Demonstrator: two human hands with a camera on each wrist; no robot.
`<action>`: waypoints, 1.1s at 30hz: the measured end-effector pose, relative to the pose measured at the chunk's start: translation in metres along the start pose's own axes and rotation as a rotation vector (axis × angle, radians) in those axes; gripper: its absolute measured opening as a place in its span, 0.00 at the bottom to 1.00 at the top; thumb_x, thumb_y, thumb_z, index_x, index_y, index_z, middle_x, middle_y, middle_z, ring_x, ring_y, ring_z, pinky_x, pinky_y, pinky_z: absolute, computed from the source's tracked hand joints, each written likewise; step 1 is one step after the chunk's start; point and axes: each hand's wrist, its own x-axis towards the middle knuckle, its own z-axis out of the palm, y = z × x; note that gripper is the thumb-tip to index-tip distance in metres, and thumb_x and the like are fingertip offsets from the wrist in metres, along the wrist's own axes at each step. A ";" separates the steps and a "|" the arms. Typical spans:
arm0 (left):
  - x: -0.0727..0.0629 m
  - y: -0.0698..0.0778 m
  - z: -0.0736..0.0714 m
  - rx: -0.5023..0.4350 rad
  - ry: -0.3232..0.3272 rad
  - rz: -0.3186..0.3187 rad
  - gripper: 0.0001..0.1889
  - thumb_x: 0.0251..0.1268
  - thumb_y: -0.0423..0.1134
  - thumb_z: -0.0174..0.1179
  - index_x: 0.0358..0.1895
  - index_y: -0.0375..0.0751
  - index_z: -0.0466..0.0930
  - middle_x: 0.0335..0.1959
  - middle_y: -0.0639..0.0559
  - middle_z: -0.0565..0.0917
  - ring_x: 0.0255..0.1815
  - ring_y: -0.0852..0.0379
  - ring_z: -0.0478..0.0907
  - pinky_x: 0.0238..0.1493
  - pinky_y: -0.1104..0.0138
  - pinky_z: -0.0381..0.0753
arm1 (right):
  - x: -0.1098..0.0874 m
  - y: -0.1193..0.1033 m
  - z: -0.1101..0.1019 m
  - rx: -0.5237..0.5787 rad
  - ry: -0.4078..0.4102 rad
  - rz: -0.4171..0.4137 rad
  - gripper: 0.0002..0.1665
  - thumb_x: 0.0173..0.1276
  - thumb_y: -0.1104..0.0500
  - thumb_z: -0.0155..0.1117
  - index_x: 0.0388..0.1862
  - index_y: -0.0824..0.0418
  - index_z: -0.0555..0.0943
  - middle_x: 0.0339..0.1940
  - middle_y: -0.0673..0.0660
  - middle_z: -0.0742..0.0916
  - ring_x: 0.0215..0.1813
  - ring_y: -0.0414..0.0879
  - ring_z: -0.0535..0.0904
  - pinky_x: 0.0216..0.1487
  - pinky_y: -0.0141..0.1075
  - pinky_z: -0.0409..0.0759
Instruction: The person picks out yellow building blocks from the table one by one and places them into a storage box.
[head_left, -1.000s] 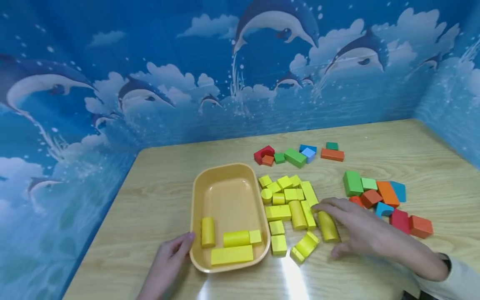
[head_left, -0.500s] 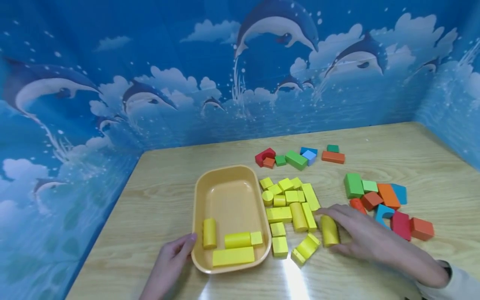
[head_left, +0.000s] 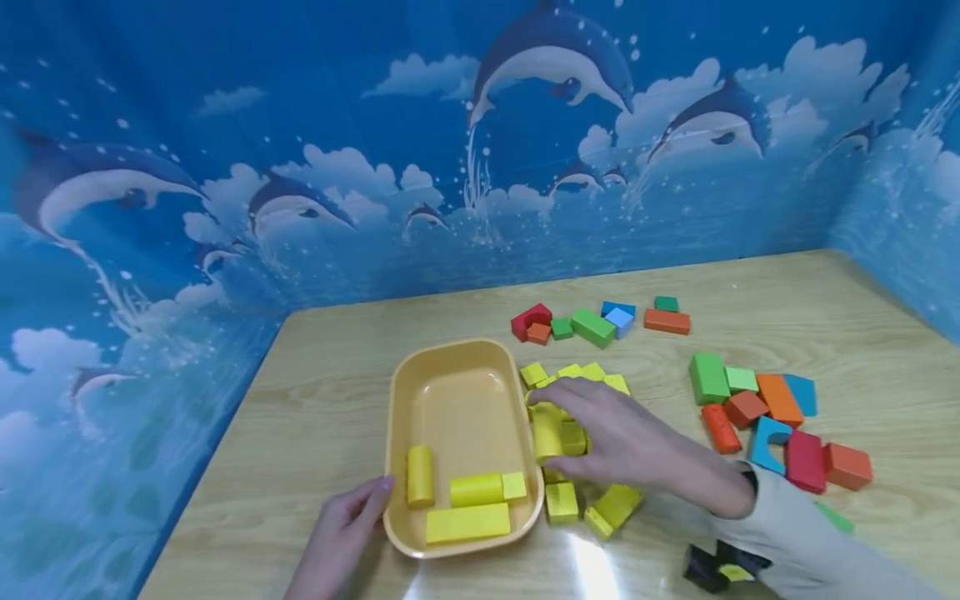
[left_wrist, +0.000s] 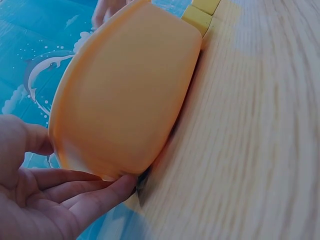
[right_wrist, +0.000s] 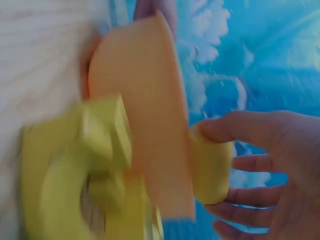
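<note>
My right hand point(head_left: 626, 437) holds a yellow cylinder block point(head_left: 547, 433) between thumb and fingers, raised beside the tan plastic tray's right rim. The right wrist view shows that cylinder block point(right_wrist: 211, 170) gripped near the tray's outer wall point(right_wrist: 145, 100). At the near left corner, my left hand point(head_left: 341, 533) grips the tray point(head_left: 457, 400), its thumb at the rim and its fingers against the outer side point(left_wrist: 65, 200). Inside the tray lie a yellow cylinder point(head_left: 420, 477), another cylinder point(head_left: 475, 490) touching a small cube point(head_left: 513, 486), and a long yellow block point(head_left: 467, 523).
Several yellow blocks point(head_left: 562, 502) lie right of the tray, partly hidden by my right hand. Red, green and blue blocks point(head_left: 592, 327) are at the back, with another mixed group point(head_left: 780, 400) at the right. A dolphin-print backdrop point(head_left: 450, 167) stands behind the table.
My right hand has taken hold of the yellow cylinder block from the right of the yellow group, lifted it and carried it left to the tray's edge. My left hand stays at the tray.
</note>
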 end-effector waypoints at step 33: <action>0.000 -0.001 0.000 0.006 -0.012 0.032 0.24 0.74 0.46 0.51 0.59 0.26 0.74 0.59 0.32 0.76 0.58 0.41 0.77 0.48 0.63 0.85 | 0.070 -0.059 0.088 -0.152 -0.206 -0.197 0.22 0.55 0.40 0.73 0.33 0.51 0.74 0.34 0.45 0.76 0.32 0.35 0.69 0.30 0.23 0.71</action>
